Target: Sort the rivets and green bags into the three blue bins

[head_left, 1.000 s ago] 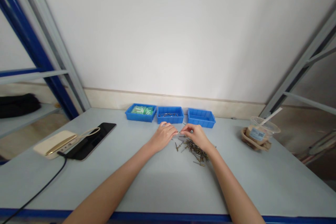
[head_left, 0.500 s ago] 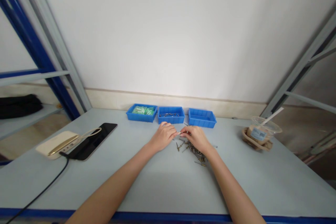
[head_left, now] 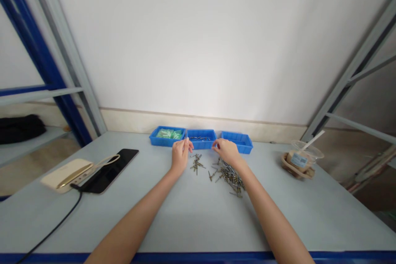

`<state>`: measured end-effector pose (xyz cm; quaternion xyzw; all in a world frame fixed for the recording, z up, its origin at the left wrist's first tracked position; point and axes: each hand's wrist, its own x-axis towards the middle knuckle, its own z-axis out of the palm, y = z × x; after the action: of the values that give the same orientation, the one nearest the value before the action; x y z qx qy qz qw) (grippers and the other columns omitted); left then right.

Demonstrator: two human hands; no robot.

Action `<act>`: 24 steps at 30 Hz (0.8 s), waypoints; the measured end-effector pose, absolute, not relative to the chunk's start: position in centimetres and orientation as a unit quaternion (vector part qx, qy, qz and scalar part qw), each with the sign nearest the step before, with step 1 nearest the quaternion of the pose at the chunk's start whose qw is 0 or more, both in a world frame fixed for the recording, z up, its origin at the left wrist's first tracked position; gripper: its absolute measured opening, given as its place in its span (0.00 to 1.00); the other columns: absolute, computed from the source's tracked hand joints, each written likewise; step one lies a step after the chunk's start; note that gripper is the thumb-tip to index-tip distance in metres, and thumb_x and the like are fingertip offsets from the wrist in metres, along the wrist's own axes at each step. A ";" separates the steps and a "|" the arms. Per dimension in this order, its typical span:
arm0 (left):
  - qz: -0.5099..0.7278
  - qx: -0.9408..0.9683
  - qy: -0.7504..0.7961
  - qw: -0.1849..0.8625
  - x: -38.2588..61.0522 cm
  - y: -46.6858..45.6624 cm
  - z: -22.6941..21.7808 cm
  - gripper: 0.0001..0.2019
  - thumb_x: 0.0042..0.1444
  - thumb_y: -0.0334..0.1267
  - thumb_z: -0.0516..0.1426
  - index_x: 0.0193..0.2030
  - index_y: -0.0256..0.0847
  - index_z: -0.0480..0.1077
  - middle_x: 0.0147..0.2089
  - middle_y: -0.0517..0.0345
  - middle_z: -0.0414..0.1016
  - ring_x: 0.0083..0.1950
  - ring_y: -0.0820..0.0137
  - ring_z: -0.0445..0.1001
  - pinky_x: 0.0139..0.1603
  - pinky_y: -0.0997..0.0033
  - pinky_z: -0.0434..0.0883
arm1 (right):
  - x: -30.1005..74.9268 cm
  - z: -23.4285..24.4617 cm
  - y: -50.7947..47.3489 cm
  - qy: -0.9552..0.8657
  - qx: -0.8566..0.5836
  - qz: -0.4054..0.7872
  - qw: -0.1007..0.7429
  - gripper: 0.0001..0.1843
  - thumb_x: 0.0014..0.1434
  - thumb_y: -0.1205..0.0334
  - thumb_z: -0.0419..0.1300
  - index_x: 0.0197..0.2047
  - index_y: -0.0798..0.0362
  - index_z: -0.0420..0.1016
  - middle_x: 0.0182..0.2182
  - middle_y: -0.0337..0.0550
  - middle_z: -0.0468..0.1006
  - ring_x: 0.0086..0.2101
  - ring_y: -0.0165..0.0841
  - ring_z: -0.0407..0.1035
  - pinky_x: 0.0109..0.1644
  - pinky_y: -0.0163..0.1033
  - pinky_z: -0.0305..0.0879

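Note:
My left hand (head_left: 181,154) is turned on its side in front of the left and middle bins, its fingers closed together; whatever they hold is hidden. To the right, my right hand (head_left: 228,150) hovers before the right bin, thumb and fingertips curled in a pinch, with no object clearly showing between them. Under my right wrist lies a pile of thin metal pins with brass-coloured ends (head_left: 232,178). A smaller cluster of the same pins (head_left: 197,163) rests between my hands, just right of the left one.
Along the wall stand a blue bin with green-and-white packets (head_left: 168,134), a blue bin with metal pins (head_left: 201,144) and another blue bin (head_left: 244,148). A black tablet (head_left: 116,171) and cream device with a cable (head_left: 66,175) lie left; a drink cup (head_left: 298,159) stands right.
My hands have drawn apart from the small pale thing between them. The left has moved left and turned upright, uncovering the small pin cluster; the right has lifted slightly toward the bins.

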<state>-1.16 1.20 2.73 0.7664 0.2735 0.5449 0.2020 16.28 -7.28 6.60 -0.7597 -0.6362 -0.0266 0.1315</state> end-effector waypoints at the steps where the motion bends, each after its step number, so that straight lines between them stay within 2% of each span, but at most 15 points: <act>1: 0.533 0.780 0.266 0.192 -1.0 0.9 2.7 0.23 0.64 0.44 0.39 0.23 0.40 0.65 0.19 0.61 0.67 0.26 0.70 0.69 0.39 0.66 0.62 | 16.9 5.7 -8.3 -0.655 -0.746 0.011 0.123 0.10 0.58 0.58 0.55 0.39 0.49 0.75 0.38 0.42 0.77 0.39 0.33 0.70 0.40 0.34 0.60; 4: 0.483 0.829 0.227 0.167 -0.5 0.0 2.3 0.23 0.65 0.43 0.38 0.23 0.40 0.64 0.19 0.62 0.68 0.27 0.70 0.68 0.41 0.66 0.61 | 18.5 3.4 -10.8 -0.678 -0.718 0.072 0.139 0.07 0.53 0.61 0.59 0.36 0.50 0.76 0.36 0.41 0.76 0.40 0.34 0.69 0.41 0.34 0.59; 8: 0.373 0.903 0.168 0.129 -0.1 -1.1 1.9 0.22 0.66 0.40 0.39 0.25 0.39 0.66 0.22 0.62 0.69 0.27 0.71 0.68 0.42 0.65 0.61 | 18.7 2.2 -11.4 -0.665 -0.724 0.043 0.181 0.05 0.53 0.65 0.58 0.32 0.51 0.76 0.35 0.41 0.76 0.41 0.35 0.67 0.42 0.36 0.58; 10: 0.332 0.927 0.148 0.093 0.0 -1.5 1.9 0.17 0.65 0.40 0.43 0.30 0.38 0.67 0.28 0.61 0.72 0.32 0.70 0.69 0.44 0.65 0.60 | 18.2 2.3 -11.2 -0.665 -0.722 0.022 0.189 0.04 0.53 0.66 0.59 0.31 0.51 0.76 0.34 0.42 0.77 0.41 0.36 0.67 0.43 0.37 0.57; 12: 0.313 0.939 0.135 0.050 0.0 -1.6 1.9 0.10 0.63 0.41 0.49 0.40 0.38 0.67 0.38 0.57 0.73 0.40 0.68 0.68 0.45 0.65 0.60 | 17.8 2.4 -11.0 -0.665 -0.715 0.026 0.213 0.05 0.54 0.64 0.58 0.33 0.51 0.76 0.34 0.42 0.78 0.40 0.36 0.68 0.43 0.37 0.57; 14: 0.294 0.947 0.124 0.007 0.1 -1.6 2.0 0.11 0.60 0.41 0.53 0.46 0.38 0.65 0.44 0.55 0.71 0.45 0.65 0.67 0.45 0.65 0.59 | 17.4 2.6 -11.0 -0.663 -0.703 0.057 0.252 0.07 0.56 0.63 0.56 0.34 0.51 0.76 0.34 0.41 0.78 0.37 0.34 0.69 0.41 0.36 0.58; 16: 0.271 0.955 0.112 -0.034 0.1 -1.6 1.9 0.08 0.60 0.39 0.53 0.44 0.39 0.66 0.43 0.55 0.71 0.45 0.66 0.66 0.44 0.65 0.58 | 17.2 2.7 -11.1 -0.655 -0.692 0.093 0.289 0.08 0.57 0.61 0.55 0.34 0.51 0.76 0.33 0.40 0.78 0.35 0.33 0.70 0.38 0.34 0.59; 18: 0.259 0.958 0.101 -0.064 0.2 -1.6 1.9 0.06 0.61 0.37 0.51 0.38 0.38 0.68 0.39 0.57 0.72 0.42 0.67 0.67 0.43 0.66 0.58 | 17.1 2.8 -11.2 -0.648 -0.682 0.118 0.317 0.09 0.57 0.60 0.55 0.34 0.52 0.76 0.32 0.39 0.79 0.34 0.32 0.70 0.37 0.34 0.59; 22: 0.280 0.953 0.091 -0.078 0.1 -1.5 2.0 0.09 0.62 0.36 0.50 0.34 0.39 0.68 0.35 0.59 0.72 0.40 0.68 0.66 0.43 0.65 0.57 | 16.7 3.0 -11.4 -0.647 -0.667 0.132 0.345 0.12 0.59 0.58 0.53 0.31 0.53 0.75 0.30 0.40 0.78 0.33 0.32 0.70 0.38 0.34 0.59; 24: 0.293 0.948 0.097 -0.073 -0.1 -1.5 2.1 0.10 0.63 0.36 0.49 0.34 0.39 0.68 0.34 0.59 0.72 0.39 0.68 0.66 0.44 0.64 0.56 | 16.5 3.1 -11.5 -0.650 -0.654 0.137 0.362 0.11 0.59 0.57 0.53 0.33 0.53 0.74 0.30 0.39 0.78 0.32 0.31 0.70 0.38 0.33 0.59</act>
<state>-0.07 -1.49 2.13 0.9485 0.0965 0.2929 -0.0728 16.49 -11.47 3.10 -0.6542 -0.6499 0.1368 0.3618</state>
